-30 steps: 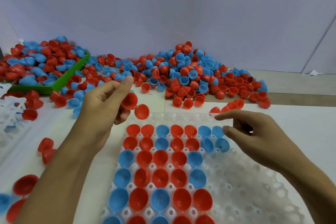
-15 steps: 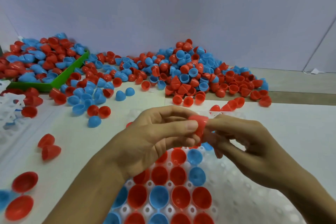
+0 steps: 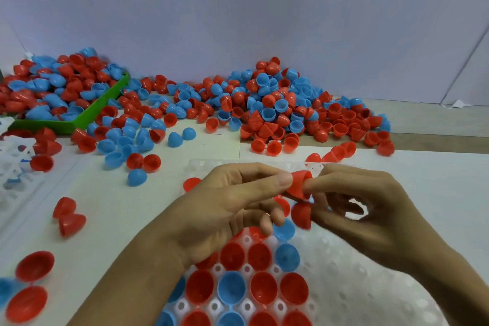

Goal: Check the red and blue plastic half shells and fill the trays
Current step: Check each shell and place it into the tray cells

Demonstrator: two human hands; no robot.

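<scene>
Red half shell [image 3: 300, 183], opening rightward, pinched

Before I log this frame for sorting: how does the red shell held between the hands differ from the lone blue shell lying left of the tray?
The held red shell is red, pinched aloft between left hand and right hand, tilted sideways. The blue shell is blue, untouched, dome up on the table. Both are plastic half shells.

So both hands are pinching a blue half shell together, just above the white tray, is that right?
Not quite. The head view shows the half shell pinched between the left hand and the right hand is red, not blue. The rest holds: both hands pinch it together, just above the white tray.
</scene>
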